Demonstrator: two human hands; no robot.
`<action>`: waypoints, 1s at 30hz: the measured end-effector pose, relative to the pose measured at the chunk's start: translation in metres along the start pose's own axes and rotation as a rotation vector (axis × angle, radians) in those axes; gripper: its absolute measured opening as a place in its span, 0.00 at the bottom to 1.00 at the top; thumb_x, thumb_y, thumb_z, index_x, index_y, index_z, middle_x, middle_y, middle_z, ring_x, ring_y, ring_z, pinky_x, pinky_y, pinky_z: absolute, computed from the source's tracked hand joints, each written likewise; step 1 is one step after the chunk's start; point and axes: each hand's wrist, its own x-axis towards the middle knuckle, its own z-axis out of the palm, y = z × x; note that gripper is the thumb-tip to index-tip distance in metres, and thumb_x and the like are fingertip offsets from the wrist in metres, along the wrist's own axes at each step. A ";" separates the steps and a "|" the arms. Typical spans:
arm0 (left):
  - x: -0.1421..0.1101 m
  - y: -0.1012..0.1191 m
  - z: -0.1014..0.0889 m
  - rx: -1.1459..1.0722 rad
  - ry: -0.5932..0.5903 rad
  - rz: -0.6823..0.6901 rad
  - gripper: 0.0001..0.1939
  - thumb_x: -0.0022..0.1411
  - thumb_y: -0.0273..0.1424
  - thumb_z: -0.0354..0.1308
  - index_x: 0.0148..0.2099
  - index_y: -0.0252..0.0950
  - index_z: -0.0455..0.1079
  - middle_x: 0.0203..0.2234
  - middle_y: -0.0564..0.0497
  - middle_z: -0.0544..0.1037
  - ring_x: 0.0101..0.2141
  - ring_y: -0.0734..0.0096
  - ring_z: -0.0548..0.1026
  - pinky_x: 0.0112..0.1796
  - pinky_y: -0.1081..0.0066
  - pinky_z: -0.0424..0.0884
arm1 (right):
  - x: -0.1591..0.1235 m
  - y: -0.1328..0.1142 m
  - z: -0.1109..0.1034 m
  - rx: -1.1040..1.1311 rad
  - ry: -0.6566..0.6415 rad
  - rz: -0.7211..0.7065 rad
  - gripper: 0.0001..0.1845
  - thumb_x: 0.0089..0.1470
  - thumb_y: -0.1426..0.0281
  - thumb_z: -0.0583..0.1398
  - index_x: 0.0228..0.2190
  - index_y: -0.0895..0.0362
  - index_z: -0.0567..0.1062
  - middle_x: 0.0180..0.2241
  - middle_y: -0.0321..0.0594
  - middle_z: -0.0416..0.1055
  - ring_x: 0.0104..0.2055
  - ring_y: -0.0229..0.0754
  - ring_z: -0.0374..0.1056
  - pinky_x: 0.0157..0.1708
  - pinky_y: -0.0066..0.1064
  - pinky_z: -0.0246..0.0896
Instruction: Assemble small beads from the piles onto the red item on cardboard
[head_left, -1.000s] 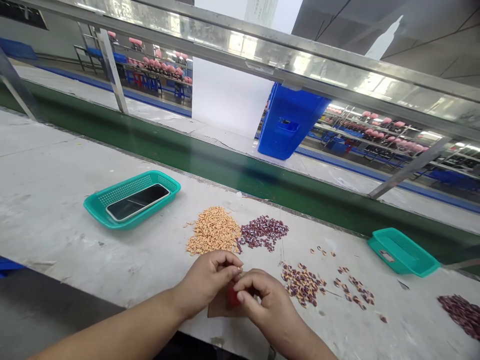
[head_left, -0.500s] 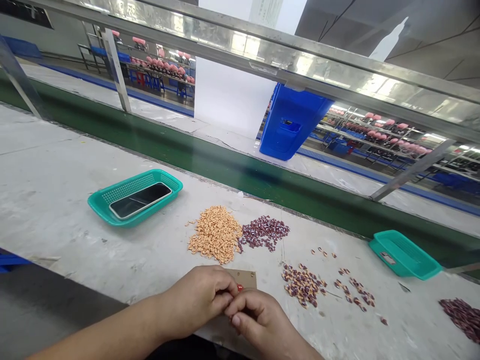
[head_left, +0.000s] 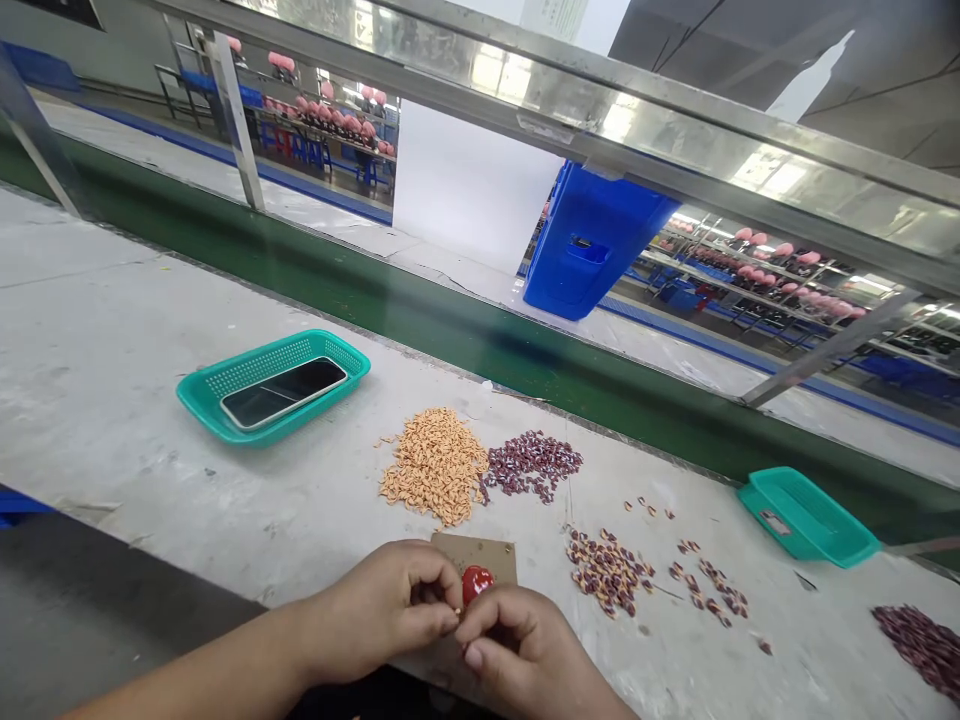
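Note:
My left hand (head_left: 390, 605) is closed in a pinch, with a small tan piece (head_left: 457, 611) just showing at its fingertips. Right beside it, my right hand (head_left: 525, 640) also pinches, its fingertips almost against the left ones; what it holds is hidden. Under and behind the fingers lies a brown board (head_left: 491, 553) bearing a glossy red round patch (head_left: 477, 581). Beyond the hands sits a heap of small curved tan pieces (head_left: 435, 465), touching a heap of dark purple pieces (head_left: 534, 462). To the right are two-coloured tan-and-purple pieces (head_left: 609, 572), in a cluster and scattered.
A green basket (head_left: 195, 405) holding a phone (head_left: 285, 392) stands at the left. Another green basket (head_left: 817, 515) and a dark purple heap (head_left: 919, 645) are at the right. A green belt strip (head_left: 450, 330), metal frame (head_left: 525, 85) and blue bin (head_left: 592, 240) lie beyond.
My fingertips have drawn slightly apart, and more of the red patch shows between the hands. A tan piece now shows at the left fingertips. The view has shifted a little.

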 end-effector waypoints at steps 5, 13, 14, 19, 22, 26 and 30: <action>0.000 -0.019 0.005 -0.476 0.088 -0.133 0.10 0.49 0.35 0.62 0.27 0.35 0.66 0.20 0.57 0.72 0.25 0.73 0.66 0.30 0.73 0.59 | 0.005 -0.001 -0.017 -0.354 0.261 -0.019 0.05 0.48 0.73 0.58 0.24 0.56 0.74 0.27 0.39 0.72 0.31 0.42 0.66 0.33 0.32 0.60; 0.000 -0.023 0.007 -0.510 0.104 -0.146 0.10 0.49 0.34 0.64 0.28 0.34 0.67 0.21 0.55 0.73 0.26 0.71 0.67 0.33 0.71 0.59 | 0.016 -0.001 -0.013 -0.688 0.249 -0.139 0.09 0.49 0.81 0.58 0.25 0.55 0.74 0.31 0.39 0.71 0.39 0.45 0.63 0.40 0.37 0.56; 0.000 -0.023 0.008 -0.510 0.103 -0.150 0.10 0.48 0.33 0.64 0.28 0.35 0.67 0.20 0.55 0.73 0.26 0.71 0.67 0.33 0.71 0.59 | 0.016 -0.002 -0.012 -0.694 0.236 -0.135 0.10 0.48 0.81 0.59 0.24 0.55 0.74 0.31 0.38 0.71 0.39 0.45 0.63 0.40 0.36 0.55; 0.001 -0.024 0.011 -0.516 0.105 -0.137 0.10 0.48 0.33 0.64 0.28 0.34 0.67 0.20 0.55 0.72 0.26 0.72 0.67 0.32 0.71 0.59 | 0.015 -0.008 -0.012 -0.718 0.219 -0.155 0.11 0.47 0.82 0.59 0.24 0.54 0.74 0.30 0.37 0.71 0.39 0.44 0.63 0.41 0.37 0.53; 0.001 -0.022 0.014 -0.534 0.101 -0.104 0.11 0.48 0.35 0.64 0.29 0.34 0.67 0.21 0.56 0.71 0.26 0.72 0.66 0.32 0.71 0.59 | 0.012 -0.008 -0.009 -0.639 0.213 -0.189 0.10 0.47 0.82 0.60 0.25 0.54 0.74 0.30 0.36 0.70 0.38 0.44 0.63 0.41 0.36 0.54; 0.003 -0.017 0.017 -0.556 0.090 -0.058 0.12 0.49 0.37 0.64 0.28 0.34 0.67 0.21 0.57 0.69 0.27 0.72 0.65 0.31 0.72 0.58 | 0.008 -0.004 -0.004 -0.392 0.274 -0.261 0.05 0.50 0.75 0.60 0.26 0.55 0.73 0.30 0.37 0.68 0.36 0.42 0.65 0.37 0.32 0.58; 0.005 -0.016 0.019 -0.561 0.078 -0.023 0.13 0.50 0.37 0.64 0.28 0.34 0.66 0.21 0.57 0.69 0.26 0.73 0.63 0.30 0.72 0.57 | 0.005 -0.004 0.002 -0.253 0.315 -0.292 0.05 0.51 0.72 0.59 0.25 0.54 0.73 0.29 0.37 0.67 0.34 0.40 0.65 0.34 0.29 0.60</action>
